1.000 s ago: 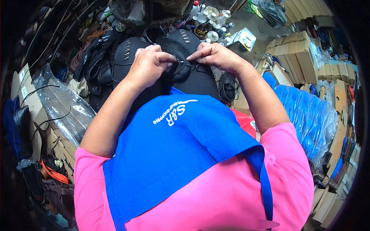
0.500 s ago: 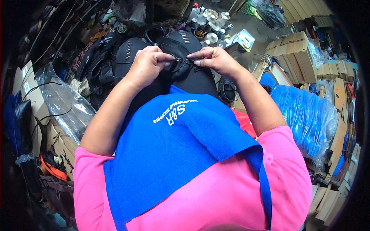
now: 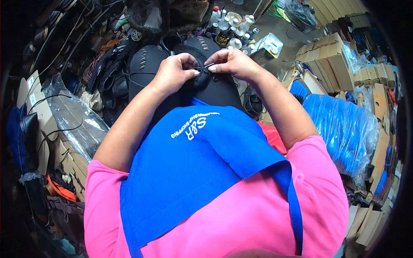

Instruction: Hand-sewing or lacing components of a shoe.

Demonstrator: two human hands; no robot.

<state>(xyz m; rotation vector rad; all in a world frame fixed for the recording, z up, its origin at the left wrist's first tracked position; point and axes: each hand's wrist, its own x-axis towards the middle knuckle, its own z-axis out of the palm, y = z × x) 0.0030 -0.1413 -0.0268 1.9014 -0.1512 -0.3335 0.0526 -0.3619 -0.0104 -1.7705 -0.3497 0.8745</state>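
A black shoe upper [image 3: 211, 86] with rows of lace holes rests on my lap, above a blue apron [image 3: 202, 167] with white print. My left hand [image 3: 174, 73] pinches the upper's edge and a thin black lace [image 3: 205, 66] at the middle. My right hand [image 3: 234, 64] grips the same lace from the other side, fingertips almost touching the left ones. A second black upper [image 3: 146, 64] lies beside it to the left.
Black shoe parts [image 3: 107, 77] pile up at the left. Clear plastic bags [image 3: 71, 116] and cardboard boxes [image 3: 30, 99] sit lower left. Small white bottles and cups [image 3: 234, 26] stand ahead. Brown boxes [image 3: 331, 60] and a blue plastic-wrapped bundle [image 3: 344, 129] fill the right.
Both hands stayed on the black upper; the fingers shifted slightly as they worked the lace, the hands drawing a bit closer together.
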